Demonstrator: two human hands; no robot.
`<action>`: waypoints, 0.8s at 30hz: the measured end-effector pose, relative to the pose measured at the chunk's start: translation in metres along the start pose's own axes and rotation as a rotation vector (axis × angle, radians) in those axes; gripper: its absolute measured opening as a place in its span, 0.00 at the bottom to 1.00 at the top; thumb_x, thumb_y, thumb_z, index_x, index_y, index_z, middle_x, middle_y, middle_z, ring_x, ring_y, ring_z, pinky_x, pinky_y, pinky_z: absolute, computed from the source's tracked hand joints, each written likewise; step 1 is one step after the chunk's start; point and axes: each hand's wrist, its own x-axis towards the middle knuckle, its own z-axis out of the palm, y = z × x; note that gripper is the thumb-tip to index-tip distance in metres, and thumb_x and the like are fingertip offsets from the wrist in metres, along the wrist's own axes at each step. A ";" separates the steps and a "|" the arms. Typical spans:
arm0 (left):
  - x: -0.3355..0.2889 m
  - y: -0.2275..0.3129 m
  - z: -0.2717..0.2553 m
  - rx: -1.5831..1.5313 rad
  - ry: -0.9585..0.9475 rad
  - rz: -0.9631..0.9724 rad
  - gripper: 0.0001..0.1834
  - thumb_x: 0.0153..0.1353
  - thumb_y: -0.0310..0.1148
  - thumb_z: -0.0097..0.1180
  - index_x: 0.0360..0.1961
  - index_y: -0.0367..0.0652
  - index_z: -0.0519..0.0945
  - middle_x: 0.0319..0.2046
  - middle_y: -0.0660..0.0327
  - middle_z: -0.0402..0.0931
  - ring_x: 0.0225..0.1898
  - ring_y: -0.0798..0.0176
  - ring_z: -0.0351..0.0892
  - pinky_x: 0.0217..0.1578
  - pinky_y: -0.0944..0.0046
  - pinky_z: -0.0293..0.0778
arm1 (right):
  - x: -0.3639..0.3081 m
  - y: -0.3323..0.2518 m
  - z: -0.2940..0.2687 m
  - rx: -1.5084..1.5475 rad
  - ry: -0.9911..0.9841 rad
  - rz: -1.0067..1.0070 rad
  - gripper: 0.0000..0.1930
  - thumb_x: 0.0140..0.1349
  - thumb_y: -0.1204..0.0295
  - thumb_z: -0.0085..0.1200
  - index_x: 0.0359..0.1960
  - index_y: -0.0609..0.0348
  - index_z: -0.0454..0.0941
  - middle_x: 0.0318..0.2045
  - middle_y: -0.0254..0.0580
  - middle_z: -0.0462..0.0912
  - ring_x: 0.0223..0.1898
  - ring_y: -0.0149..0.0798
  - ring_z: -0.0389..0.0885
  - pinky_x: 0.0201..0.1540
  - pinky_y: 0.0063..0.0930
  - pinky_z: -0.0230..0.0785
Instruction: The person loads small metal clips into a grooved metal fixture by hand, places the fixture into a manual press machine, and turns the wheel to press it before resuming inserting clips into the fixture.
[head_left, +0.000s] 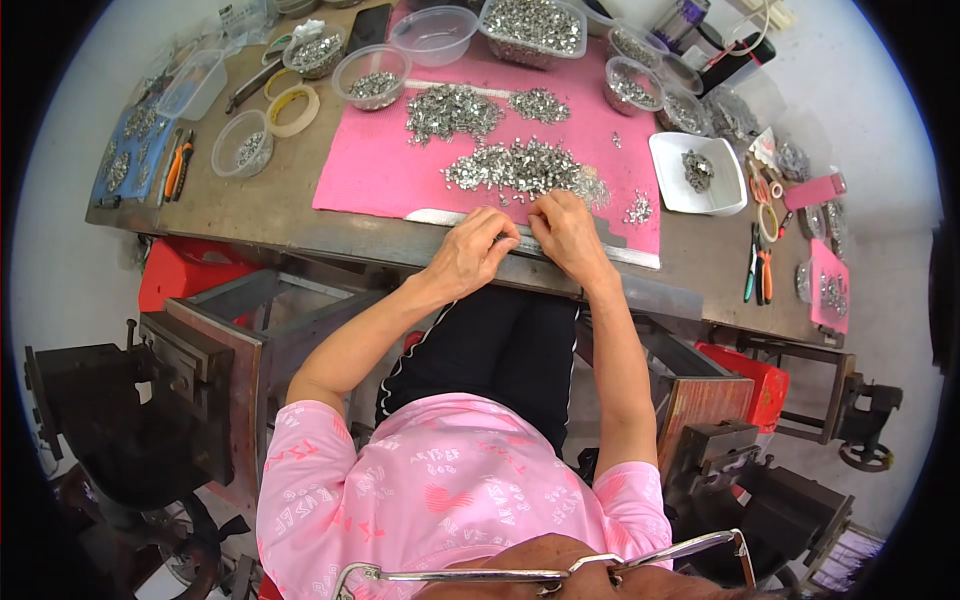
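My left hand [474, 247] and my right hand [568, 232] are close together at the table's front edge, fingers curled into pinches. Whatever sits between the fingertips is too small or hidden to make out. Just beyond them a long heap of small shiny metal pieces [520, 168] lies on a pink cloth [375, 165]. Two more piles spread behind it: a wide metal pile [452, 112] on the left and a smaller metal pile [538, 105] on the right. A few scattered pieces [638, 208] rest to the right of my right hand.
Clear tubs [243, 145] of metal bits ring the cloth. A white square dish [699, 173] stands at the right. Tape rolls [293, 111], orange-handled pliers [179, 170] and more pliers [765, 275] lie on the table. Red stools [195, 270] and dark machines [170, 400] stand below.
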 end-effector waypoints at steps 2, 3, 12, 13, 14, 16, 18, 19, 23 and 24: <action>0.001 0.000 0.002 0.034 0.023 0.036 0.05 0.62 0.23 0.60 0.37 0.36 0.77 0.36 0.54 0.77 0.39 0.49 0.77 0.41 0.55 0.73 | -0.002 0.002 -0.001 0.104 0.062 0.057 0.04 0.57 0.79 0.60 0.33 0.63 0.78 0.29 0.46 0.79 0.35 0.50 0.78 0.41 0.41 0.71; 0.000 0.001 0.002 0.034 0.023 0.036 0.05 0.62 0.23 0.60 0.37 0.36 0.77 0.36 0.54 0.77 0.39 0.49 0.77 0.41 0.55 0.73 | -0.004 -0.001 -0.004 0.104 0.062 0.057 0.04 0.57 0.79 0.60 0.33 0.63 0.78 0.29 0.46 0.79 0.35 0.50 0.78 0.41 0.41 0.71; 0.004 0.007 0.003 0.161 0.034 0.144 0.06 0.60 0.23 0.61 0.36 0.38 0.75 0.33 0.55 0.74 0.36 0.49 0.76 0.38 0.53 0.74 | -0.031 -0.018 -0.013 0.342 0.241 0.262 0.05 0.60 0.79 0.60 0.34 0.65 0.76 0.29 0.46 0.83 0.30 0.42 0.84 0.37 0.33 0.77; 0.005 0.009 0.004 0.223 0.036 0.177 0.06 0.59 0.24 0.61 0.36 0.39 0.76 0.32 0.55 0.74 0.36 0.49 0.76 0.38 0.53 0.74 | -0.034 -0.019 -0.010 0.352 0.267 0.259 0.04 0.61 0.79 0.59 0.34 0.65 0.76 0.29 0.46 0.83 0.30 0.42 0.85 0.37 0.33 0.77; 0.006 0.010 0.005 0.287 0.038 0.210 0.06 0.59 0.24 0.61 0.36 0.39 0.76 0.32 0.56 0.74 0.36 0.50 0.76 0.38 0.53 0.75 | -0.035 -0.020 -0.008 0.363 0.293 0.256 0.04 0.61 0.79 0.59 0.34 0.65 0.76 0.28 0.46 0.83 0.29 0.42 0.85 0.37 0.33 0.77; 0.003 0.009 0.004 0.304 0.038 0.236 0.07 0.59 0.24 0.62 0.37 0.39 0.77 0.33 0.56 0.75 0.37 0.50 0.77 0.39 0.53 0.75 | -0.037 -0.023 -0.007 0.368 0.289 0.250 0.04 0.61 0.79 0.59 0.35 0.65 0.76 0.29 0.45 0.83 0.30 0.42 0.84 0.37 0.33 0.77; -0.001 0.006 0.003 0.319 0.040 0.262 0.08 0.58 0.25 0.63 0.38 0.39 0.78 0.35 0.56 0.76 0.39 0.51 0.77 0.41 0.53 0.76 | -0.038 -0.026 -0.005 0.371 0.284 0.245 0.04 0.61 0.80 0.59 0.35 0.65 0.77 0.30 0.45 0.83 0.31 0.42 0.84 0.37 0.33 0.77; -0.003 0.003 0.003 0.329 0.085 0.318 0.10 0.58 0.25 0.64 0.40 0.38 0.79 0.37 0.55 0.78 0.41 0.50 0.78 0.42 0.53 0.76 | -0.039 -0.028 -0.004 0.393 0.272 0.221 0.04 0.60 0.80 0.60 0.35 0.64 0.77 0.32 0.45 0.83 0.33 0.43 0.83 0.38 0.33 0.76; -0.009 -0.002 0.001 0.302 0.154 0.380 0.13 0.58 0.25 0.65 0.45 0.38 0.81 0.43 0.54 0.80 0.45 0.49 0.78 0.48 0.52 0.76 | -0.039 -0.032 0.002 0.305 0.278 0.099 0.06 0.57 0.81 0.62 0.35 0.62 0.79 0.36 0.43 0.81 0.39 0.45 0.79 0.43 0.36 0.72; -0.011 -0.001 0.002 0.304 0.156 0.378 0.13 0.58 0.25 0.65 0.45 0.38 0.81 0.43 0.54 0.80 0.45 0.49 0.78 0.48 0.52 0.76 | -0.039 -0.033 0.002 0.307 0.276 0.097 0.06 0.57 0.81 0.62 0.35 0.62 0.79 0.36 0.43 0.81 0.39 0.45 0.79 0.43 0.36 0.72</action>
